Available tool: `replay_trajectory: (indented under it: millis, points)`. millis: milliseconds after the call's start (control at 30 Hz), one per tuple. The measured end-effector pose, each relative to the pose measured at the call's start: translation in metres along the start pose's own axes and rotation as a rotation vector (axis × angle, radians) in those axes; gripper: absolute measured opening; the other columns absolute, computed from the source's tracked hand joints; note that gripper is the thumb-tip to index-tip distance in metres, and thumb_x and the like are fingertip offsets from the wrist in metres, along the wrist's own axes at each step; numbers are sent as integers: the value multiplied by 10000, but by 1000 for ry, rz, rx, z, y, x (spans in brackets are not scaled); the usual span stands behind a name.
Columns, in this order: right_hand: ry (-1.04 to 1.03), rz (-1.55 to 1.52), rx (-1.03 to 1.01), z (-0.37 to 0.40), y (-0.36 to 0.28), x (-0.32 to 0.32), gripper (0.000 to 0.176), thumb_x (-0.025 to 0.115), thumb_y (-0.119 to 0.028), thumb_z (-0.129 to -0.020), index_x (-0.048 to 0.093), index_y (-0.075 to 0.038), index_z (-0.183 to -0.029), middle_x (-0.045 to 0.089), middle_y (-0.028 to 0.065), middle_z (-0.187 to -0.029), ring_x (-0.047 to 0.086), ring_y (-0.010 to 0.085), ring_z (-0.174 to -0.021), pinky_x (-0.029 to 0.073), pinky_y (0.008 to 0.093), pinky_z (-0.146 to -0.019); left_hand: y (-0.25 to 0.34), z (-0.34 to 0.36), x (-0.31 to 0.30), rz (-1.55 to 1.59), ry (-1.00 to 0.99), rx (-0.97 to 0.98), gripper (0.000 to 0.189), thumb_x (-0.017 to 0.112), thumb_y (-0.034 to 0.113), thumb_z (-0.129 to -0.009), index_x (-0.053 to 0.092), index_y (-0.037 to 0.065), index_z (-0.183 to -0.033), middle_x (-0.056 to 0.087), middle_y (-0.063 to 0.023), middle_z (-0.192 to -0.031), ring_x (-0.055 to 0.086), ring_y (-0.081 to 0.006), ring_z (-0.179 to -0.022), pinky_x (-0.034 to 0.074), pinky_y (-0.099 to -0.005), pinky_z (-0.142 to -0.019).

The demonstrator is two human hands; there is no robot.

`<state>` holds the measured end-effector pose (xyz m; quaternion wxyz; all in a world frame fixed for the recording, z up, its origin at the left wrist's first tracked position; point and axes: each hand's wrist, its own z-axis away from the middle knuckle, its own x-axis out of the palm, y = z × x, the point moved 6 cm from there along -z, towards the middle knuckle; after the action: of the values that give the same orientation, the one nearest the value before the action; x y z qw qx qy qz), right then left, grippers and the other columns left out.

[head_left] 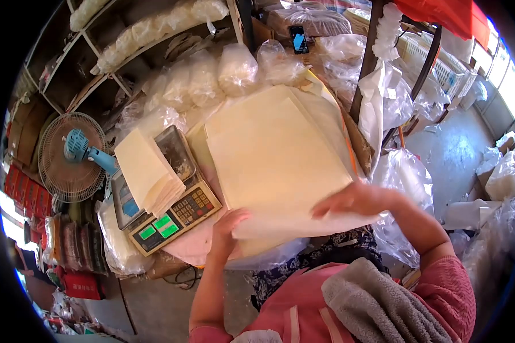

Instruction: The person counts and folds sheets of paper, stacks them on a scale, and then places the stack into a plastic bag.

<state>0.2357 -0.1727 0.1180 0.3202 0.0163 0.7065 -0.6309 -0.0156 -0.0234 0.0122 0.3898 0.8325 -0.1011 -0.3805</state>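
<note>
left hand (230, 224): grip clamped on sheet stack (274, 154) near edge | right hand (353, 200): grip apart, flat on top | scale (171, 220): 9 o'clock of stack

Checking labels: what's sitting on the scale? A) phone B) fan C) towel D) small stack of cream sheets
D: a small stack of cream sheets lies on the scale; the phone sits far off at the back.
</note>
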Motion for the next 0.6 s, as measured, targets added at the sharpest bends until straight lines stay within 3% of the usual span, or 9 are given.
replay_trajectory:
  millis: [67, 200, 233, 267, 400, 433, 533, 567, 600]
  points:
    - [292, 266, 168, 16, 21, -44, 306, 483, -19, -895, 625, -86, -1158, 635, 81, -1157, 617, 218, -1039, 460, 299, -923, -8, 6, -1, 221, 25, -188, 226, 578, -76, -762, 651, 16, -955, 683, -95, -999, 637, -216, -984, 465, -332, -888]
    - [220, 361, -128, 37, 81, -46, 347, 593, -58, -832, 614, -77, -1178, 596, 127, -1211, 546, 258, -1141, 425, 355, -966, -15, 7, -7, 131, 127, -296, 139, 594, 59, -858, 651, -6, -966, 673, -94, -952, 618, -170, -920, 477, -289, -825]
    - [317, 210, 229, 41, 100, -41, 349, 649, -120, -823, 618, -65, -1167, 572, 150, -1235, 513, 281, -1160, 398, 366, -986, -6, 1, -11, 105, 189, -312, 142, 596, 53, -856, 648, -10, -972, 670, -90, -930, 613, -157, -898, 477, -288, -806]
    - [473, 308, 93, 37, 94, -42, 380, 674, -216, -832, 604, -36, -1159, 628, 152, -1118, 580, 274, -1045, 441, 354, -914, -1, -1, -16, 75, 250, -331, 146, 599, 47, -853, 644, -13, -979, 667, -86, -909, 608, -145, -876, 478, -288, -786]
    - [610, 147, 470, 12, 134, -56, 381, 680, -318, -825, 604, 11, -1002, 638, 101, -811, 605, 202, -755, 474, 345, -701, -23, -7, -17, 164, 343, -579, 133, 623, 52, -831, 634, -41, -926, 664, -87, -814, 597, -114, -786, 455, -258, -721]
    - [673, 151, 529, 6, 139, -59, 366, 672, -321, -828, 604, 14, -958, 625, 92, -750, 596, 186, -699, 471, 341, -658, -30, -12, -18, 55, 316, -641, 200, 623, 69, -834, 604, -40, -1001, 625, -71, -771, 549, -102, -736, 439, -241, -696]
    - [886, 12, 354, -18, 144, -60, 317, 666, -297, -817, 574, 4, -849, 586, 107, -718, 549, 169, -655, 450, 335, -617, -41, -29, -11, 55, 483, -614, 357, 631, 95, -825, 539, -22, -1149, 617, -75, -834, 553, -127, -729, 450, -259, -697]
    - [891, 60, 396, -22, 153, -60, 306, 663, -286, -813, 567, 3, -847, 583, 117, -722, 552, 177, -654, 451, 336, -613, -44, -34, -12, -207, 414, -688, 508, 654, 148, -810, 468, 29, -1268, 589, -134, -1059, 582, -217, -912, 459, -340, -809]
    - [896, 109, 439, -27, 161, -62, 295, 661, -274, -809, 560, 1, -845, 579, 127, -726, 554, 185, -653, 451, 338, -608, -32, -45, -12, -440, 383, -494, 531, 663, 169, -803, 464, 40, -1278, 558, -149, -1121, 557, -251, -983, 443, -373, -847]
